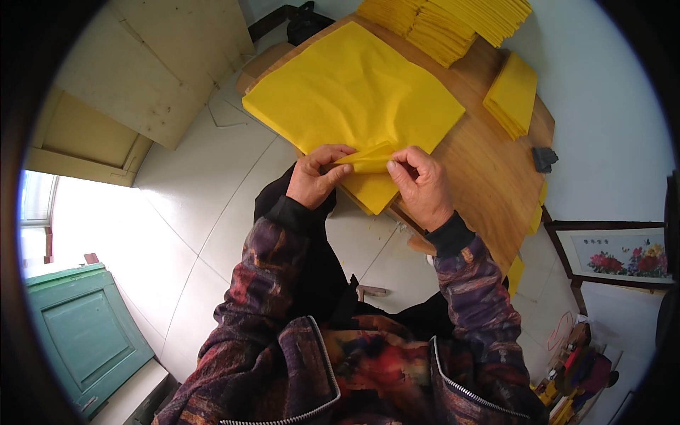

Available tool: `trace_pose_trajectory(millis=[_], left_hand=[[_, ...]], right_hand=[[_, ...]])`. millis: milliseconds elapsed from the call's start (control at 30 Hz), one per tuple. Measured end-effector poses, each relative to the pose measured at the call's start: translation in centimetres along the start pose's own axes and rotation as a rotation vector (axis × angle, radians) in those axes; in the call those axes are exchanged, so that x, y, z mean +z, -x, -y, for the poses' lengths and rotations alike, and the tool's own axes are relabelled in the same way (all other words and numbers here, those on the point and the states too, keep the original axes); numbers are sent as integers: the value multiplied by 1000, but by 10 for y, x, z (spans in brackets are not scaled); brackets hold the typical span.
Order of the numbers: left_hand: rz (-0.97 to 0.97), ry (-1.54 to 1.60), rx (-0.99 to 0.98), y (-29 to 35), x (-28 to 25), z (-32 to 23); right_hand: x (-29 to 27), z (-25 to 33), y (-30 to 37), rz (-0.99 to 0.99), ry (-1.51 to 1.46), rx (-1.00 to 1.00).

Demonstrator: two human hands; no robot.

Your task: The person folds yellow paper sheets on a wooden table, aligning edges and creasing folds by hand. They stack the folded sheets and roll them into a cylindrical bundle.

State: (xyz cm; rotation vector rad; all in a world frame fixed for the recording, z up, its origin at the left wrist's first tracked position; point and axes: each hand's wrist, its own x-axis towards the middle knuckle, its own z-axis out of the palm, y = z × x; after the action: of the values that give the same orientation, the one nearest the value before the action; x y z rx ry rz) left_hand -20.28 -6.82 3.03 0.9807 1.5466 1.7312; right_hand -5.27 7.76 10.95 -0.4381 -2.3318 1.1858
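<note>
Plainly, a raised fold (372, 164) of a thin yellow sheet (340, 92) is grasped between the thumb and fingers (334, 151) of the left hand (314, 173). The fold's other end is pinched between the thumb and forefinger of the right hand (425, 185); how many layers are caught cannot be told. Beneath the fold, a yellow corner (372, 195) is left pointing toward the lap, overhanging the edge of the worktop (471, 180). Beyond the hands, the rest of the sheet is spread flat on the wood, set cornerwise, and soft ripples are raised across its middle.

Farther out, folded yellow stacks (435, 32) are heaped at the worktop's far end, and a smaller yellow bundle (511, 95) is laid near the right edge. Just beside that edge, a dark grey lump (545, 159) is seen. The wearer's arms are covered by patterned sleeves (258, 273) with black cuffs. At the right, a flower picture (620, 255) is held in a dark frame. At the lower left, a green panelled door (85, 333) is seen above the pale tiled floor (212, 212).
</note>
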Motion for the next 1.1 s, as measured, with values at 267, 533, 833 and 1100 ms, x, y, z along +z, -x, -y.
trace_pose_trajectory(millis=[267,533,833,1100], left_hand=[[28,6,-21,3,4,-8],[-120,105,-21,0,10,13],[-84,179,-49,0,6,12],[-90,133,-17,0,6,8]], right_hand=[[1,6,-6,-46,103,-115],[-5,0,13,-142,136,-108],[-1,-25,45,118,603,-446],[-8,-22,30,225,450,-395]])
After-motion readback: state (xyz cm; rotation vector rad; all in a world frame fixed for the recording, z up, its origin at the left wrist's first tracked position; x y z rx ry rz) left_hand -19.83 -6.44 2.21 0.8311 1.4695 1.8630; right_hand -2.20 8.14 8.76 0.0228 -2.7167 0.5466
